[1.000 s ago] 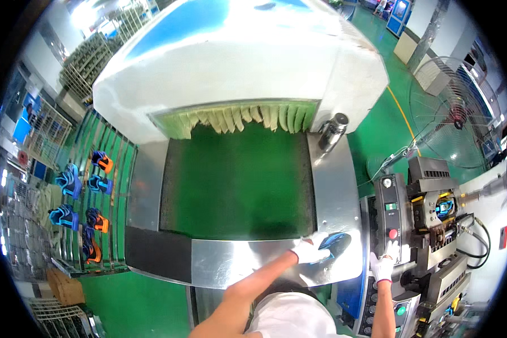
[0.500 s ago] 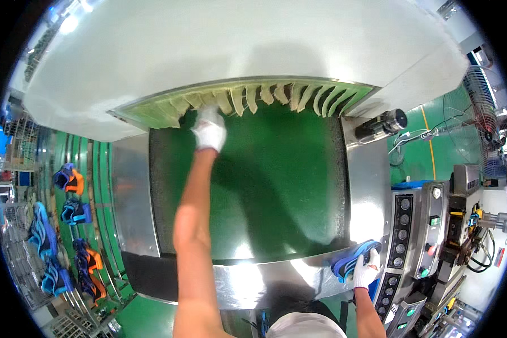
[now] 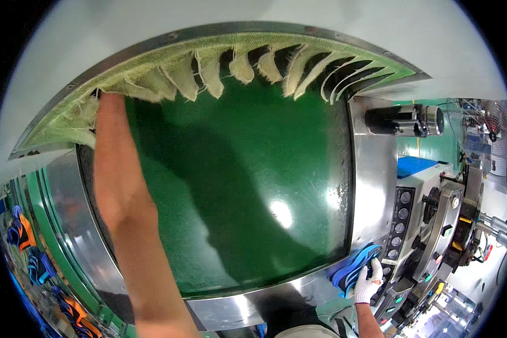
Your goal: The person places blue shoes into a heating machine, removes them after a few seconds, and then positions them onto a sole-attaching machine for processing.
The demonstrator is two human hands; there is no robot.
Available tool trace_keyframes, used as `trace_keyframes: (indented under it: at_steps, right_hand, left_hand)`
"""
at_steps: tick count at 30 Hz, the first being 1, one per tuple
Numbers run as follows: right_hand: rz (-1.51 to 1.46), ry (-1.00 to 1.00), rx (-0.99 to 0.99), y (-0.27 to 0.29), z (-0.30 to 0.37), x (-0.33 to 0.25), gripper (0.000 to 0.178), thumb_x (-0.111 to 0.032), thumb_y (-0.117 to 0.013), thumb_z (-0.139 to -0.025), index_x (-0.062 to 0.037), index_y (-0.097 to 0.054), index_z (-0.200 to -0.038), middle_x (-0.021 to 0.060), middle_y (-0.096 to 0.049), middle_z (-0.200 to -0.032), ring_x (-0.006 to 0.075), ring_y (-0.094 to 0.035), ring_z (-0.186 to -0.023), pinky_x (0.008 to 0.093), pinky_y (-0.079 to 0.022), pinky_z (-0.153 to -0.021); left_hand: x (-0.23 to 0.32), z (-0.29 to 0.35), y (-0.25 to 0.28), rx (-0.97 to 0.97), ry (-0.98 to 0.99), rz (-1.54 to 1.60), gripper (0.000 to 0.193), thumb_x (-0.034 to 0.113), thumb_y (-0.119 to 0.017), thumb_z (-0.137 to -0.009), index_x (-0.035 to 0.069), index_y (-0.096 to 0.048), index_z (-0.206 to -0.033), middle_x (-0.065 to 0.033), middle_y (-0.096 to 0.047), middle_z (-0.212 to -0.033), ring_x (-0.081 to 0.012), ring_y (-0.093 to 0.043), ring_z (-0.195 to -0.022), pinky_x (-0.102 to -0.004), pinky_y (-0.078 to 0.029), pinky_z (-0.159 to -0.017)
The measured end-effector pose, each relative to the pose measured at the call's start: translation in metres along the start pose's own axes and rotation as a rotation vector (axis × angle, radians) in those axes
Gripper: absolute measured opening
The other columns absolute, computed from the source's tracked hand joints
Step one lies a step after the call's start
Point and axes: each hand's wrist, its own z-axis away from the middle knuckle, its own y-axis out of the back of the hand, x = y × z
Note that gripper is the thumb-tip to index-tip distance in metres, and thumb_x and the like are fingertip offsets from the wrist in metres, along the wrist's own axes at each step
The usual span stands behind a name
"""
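My left arm [image 3: 124, 186] reaches far forward over the green belt surface [image 3: 225, 169]. Its hand has gone in behind the pale yellow-green fabric strips [image 3: 183, 76] that hang across the machine's opening, so the fingers and anything they touch are hidden. Down at the front right corner, my right hand [image 3: 369, 283] wears a white knit glove. Its fingers are closed on a blue shoe [image 3: 352, 270] with lighter blue stripes, by the metal edge of the belt table.
The machine's white housing [image 3: 253, 11] rises beyond the strips. A shiny metal cylinder [image 3: 403, 120] juts out at the right, above a control panel [image 3: 400, 219] with round dials. Blue and orange shoes [image 3: 25, 231] stand on a rack at the left. Further right is a fan [image 3: 493, 127].
My left hand has moved forward and left, from in front of the fabric strips to behind them. My view is now nearer the opening. The right hand keeps hold of the shoe.
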Motion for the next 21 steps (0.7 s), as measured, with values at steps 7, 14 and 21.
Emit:
trace_keyframes:
  at_steps: [7,14,21]
  right_hand:
    - [0.037,0.018,-0.003,0.003,0.0,0.002,0.038,-0.005,-0.069,-0.089,0.0012,-0.064,-0.126,0.0187,-0.064,-0.134,0.0349,-0.059,-0.126,0.0452,-0.043,-0.111]
    - [-0.046,0.024,0.019,0.001,-0.004,0.009,0.036,-0.007,-0.07,-0.089,0.0003,-0.066,-0.123,0.019,-0.065,-0.133,0.035,-0.06,-0.125,0.0446,-0.044,-0.111]
    - [-0.018,0.023,0.061,-0.013,0.001,0.028,0.033,-0.024,-0.072,-0.087,-0.0097,-0.071,-0.117,0.0083,-0.069,-0.126,0.0252,-0.061,-0.125,0.0509,-0.013,-0.126]
  left_hand:
    - [-0.024,0.012,-0.023,0.093,0.034,0.063,0.057,0.042,-0.055,-0.099,0.001,-0.06,-0.138,-0.0267,-0.065,-0.132,-0.0455,-0.059,-0.126,-0.0607,-0.042,-0.109]
    - [-0.048,0.094,0.0,0.385,0.08,0.326,0.057,0.041,-0.055,-0.099,0.001,-0.059,-0.139,-0.0271,-0.065,-0.131,-0.046,-0.059,-0.125,-0.0608,-0.042,-0.109]
    - [0.021,0.356,0.016,0.584,-0.006,0.73,0.032,-0.003,-0.068,-0.079,0.004,-0.059,-0.11,-0.0199,-0.056,-0.111,-0.041,-0.057,-0.107,-0.0506,-0.046,-0.096]
